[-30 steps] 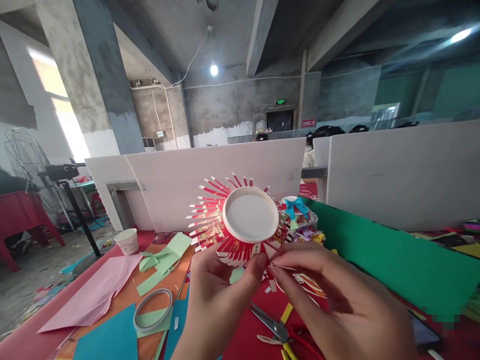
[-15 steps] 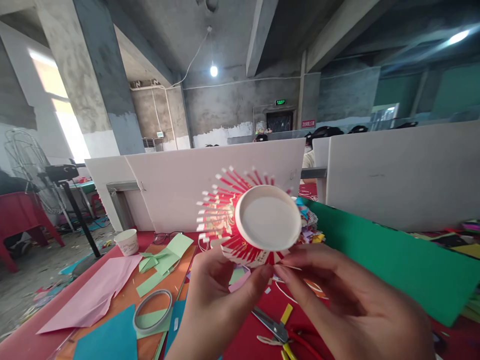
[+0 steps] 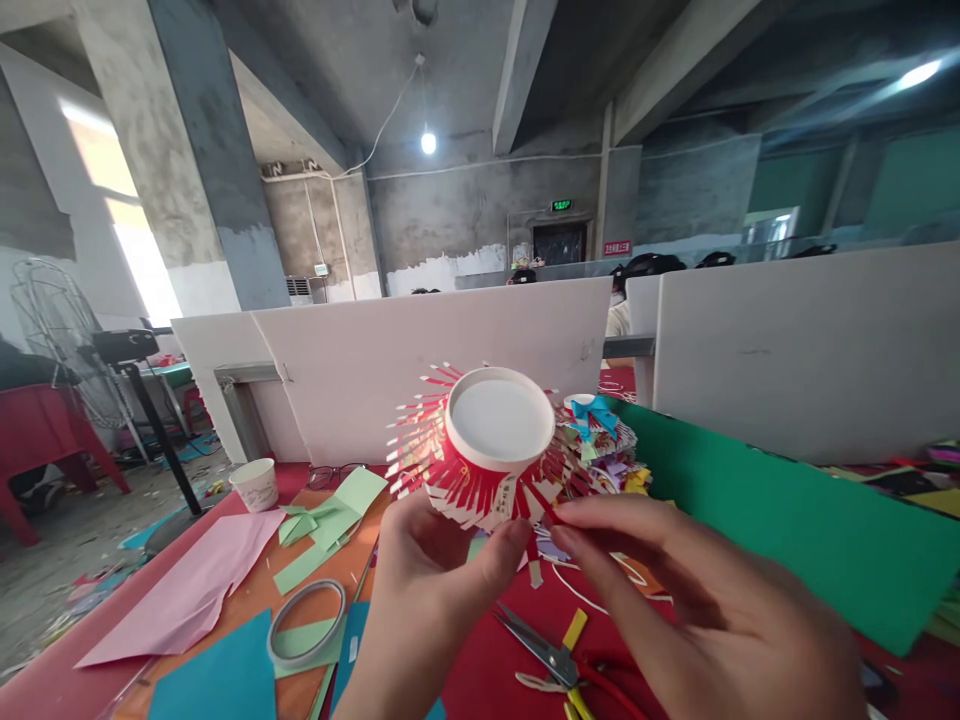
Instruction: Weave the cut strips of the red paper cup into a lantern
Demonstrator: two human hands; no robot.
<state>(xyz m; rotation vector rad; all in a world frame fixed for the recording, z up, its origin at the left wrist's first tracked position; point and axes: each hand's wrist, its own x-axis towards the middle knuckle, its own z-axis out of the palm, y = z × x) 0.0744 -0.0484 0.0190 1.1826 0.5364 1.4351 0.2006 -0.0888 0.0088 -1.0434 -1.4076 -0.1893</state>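
Observation:
A red and white paper cup [image 3: 480,466], its wall cut into thin strips that fan outward, is held up in front of me with its white round base tilted toward me. My left hand [image 3: 450,570] grips the fringe from below, thumb pressed on the near strips. Between the thumb and fingers of my right hand [image 3: 667,580], one red strip at the cup's lower right is pinched. Under the hands, scissors [image 3: 553,660] with red and yellow handles lie partly spread on the red tabletop.
Left on the table are a paper cup [image 3: 255,484], pink paper [image 3: 187,580], blue paper [image 3: 217,670], green scraps [image 3: 334,525] and a tape roll [image 3: 306,625]. Green board [image 3: 772,510] leans at right beside colourful fringed paper pieces [image 3: 600,440]. White partitions [image 3: 420,370] stand behind.
The fringed cup has shifted left and its base has tipped upward. My right thumb and fingers have moved slightly, now pinching a different-looking strip at the lower right.

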